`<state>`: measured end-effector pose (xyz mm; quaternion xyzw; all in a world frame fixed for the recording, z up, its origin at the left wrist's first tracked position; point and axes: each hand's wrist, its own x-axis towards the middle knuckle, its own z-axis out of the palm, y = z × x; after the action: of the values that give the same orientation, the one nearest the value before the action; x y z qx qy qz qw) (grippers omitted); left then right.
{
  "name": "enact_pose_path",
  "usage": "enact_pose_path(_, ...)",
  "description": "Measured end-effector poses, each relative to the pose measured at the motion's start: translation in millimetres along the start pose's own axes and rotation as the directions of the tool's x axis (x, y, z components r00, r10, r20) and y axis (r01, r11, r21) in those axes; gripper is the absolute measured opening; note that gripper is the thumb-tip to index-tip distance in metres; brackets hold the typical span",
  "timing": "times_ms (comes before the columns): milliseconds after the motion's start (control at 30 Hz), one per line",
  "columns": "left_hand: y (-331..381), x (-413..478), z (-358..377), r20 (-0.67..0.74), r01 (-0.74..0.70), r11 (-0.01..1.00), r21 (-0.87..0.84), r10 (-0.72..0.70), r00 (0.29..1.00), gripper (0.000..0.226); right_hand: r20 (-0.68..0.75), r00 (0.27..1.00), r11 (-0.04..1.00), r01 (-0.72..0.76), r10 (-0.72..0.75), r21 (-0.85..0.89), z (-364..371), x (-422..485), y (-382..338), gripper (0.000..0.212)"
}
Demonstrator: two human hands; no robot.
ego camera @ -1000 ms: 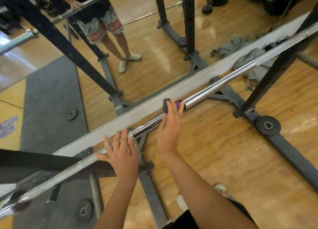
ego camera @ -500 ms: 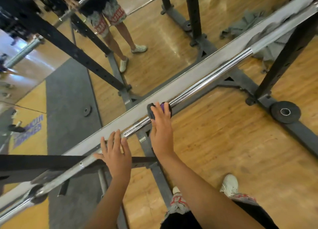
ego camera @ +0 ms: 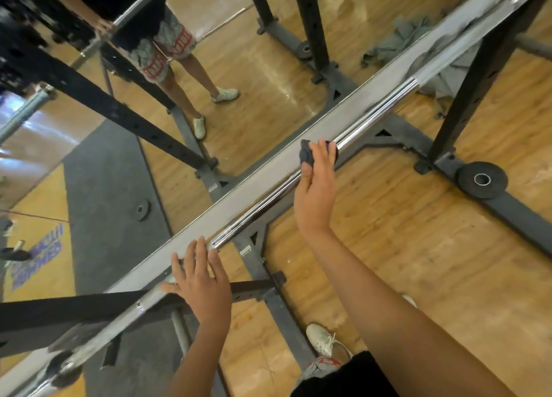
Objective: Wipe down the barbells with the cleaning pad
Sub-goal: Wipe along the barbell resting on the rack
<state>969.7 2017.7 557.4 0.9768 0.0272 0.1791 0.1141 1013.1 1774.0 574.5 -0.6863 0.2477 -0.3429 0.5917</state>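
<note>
A chrome barbell [ego camera: 373,119] runs diagonally from lower left to upper right, resting in a black rack in front of a wall mirror. My right hand [ego camera: 318,184] grips a dark cleaning pad [ego camera: 307,155] with a purple patch, wrapped over the shiny middle of the bar. My left hand [ego camera: 200,280] rests on the bar lower left, fingers straight and spread, just past where the shiny section ends.
Black rack uprights [ego camera: 478,80] and grey base rails [ego camera: 525,214] surround the bar. A small black weight plate [ego camera: 481,179] sits on the base at right. Grey cloths [ego camera: 424,71] lie on the wooden floor behind. The mirror [ego camera: 239,68] reflects the rack and a person's legs.
My right hand slid the pad down-left along the bar, then back up-right. My left hand stays resting on the bar. The camera has shifted.
</note>
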Motion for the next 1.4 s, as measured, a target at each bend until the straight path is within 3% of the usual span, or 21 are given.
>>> enact_pose_path(200, -1, 1, -2, 0.038, 0.004, 1.0, -0.003, -0.004, 0.999, 0.056, -0.193, 0.979, 0.996, -0.08, 0.071, -0.04, -15, 51, 1, 0.041)
enact_pose_path(400, -2, 0, -2, 0.018, -0.017, 1.0, -0.019, 0.017, 1.0, 0.051, -0.048, 0.998, 0.998, -0.052, 0.051, -0.025, 11, -11, -6, 0.042)
enact_pose_path(567, -4, 1, -2, 0.037, -0.022, 1.0, -0.022, 0.023, 0.999, 0.05, -0.206, 0.975, 0.994, -0.094, 0.081, -0.053, -6, 39, -1, 0.043)
enact_pose_path(700, -4, 1, -2, 0.03, -0.022, 1.0, -0.016, 0.022, 0.999, 0.048, -0.22, 0.972, 0.993, -0.102, 0.087, -0.06, -1, 33, -1, 0.041)
enact_pose_path(900, -4, 0, -1, 0.021, -0.021, 1.0, -0.02, 0.022, 1.0, 0.046, -0.001, 0.999, 0.995, -0.038, 0.038, -0.089, 6, -6, -1, 0.039)
enact_pose_path(1134, -2, -2, -1, 0.018, -0.027, 0.999, -0.036, 0.028, 0.999, 0.047, -0.023, 0.999, 0.984, -0.051, 0.048, -0.17, 3, -6, -10, 0.041)
enact_pose_path(1234, -4, 0, 1, 0.009, -0.025, 0.999, -0.033, 0.025, 1.0, 0.049, 0.212, 0.972, 0.956, 0.153, -0.1, -0.25, 20, -60, -13, 0.039)
enact_pose_path(1301, -4, 0, 2, -0.001, -0.025, 0.999, -0.03, 0.025, 1.0, 0.049, 0.407, 0.871, 0.867, 0.408, -0.276, -0.286, 23, -78, -9, 0.04)
enact_pose_path(1334, -4, 0, 2, -0.003, -0.026, 0.999, -0.031, 0.026, 1.0, 0.049, 0.47, 0.826, 0.841, 0.47, -0.311, -0.269, 19, -74, -5, 0.041)
enact_pose_path(1401, -4, 0, 2, -0.006, -0.025, 0.999, -0.037, 0.024, 1.0, 0.051, 0.508, 0.817, 0.837, 0.461, -0.272, -0.294, 3, -51, -1, 0.039)
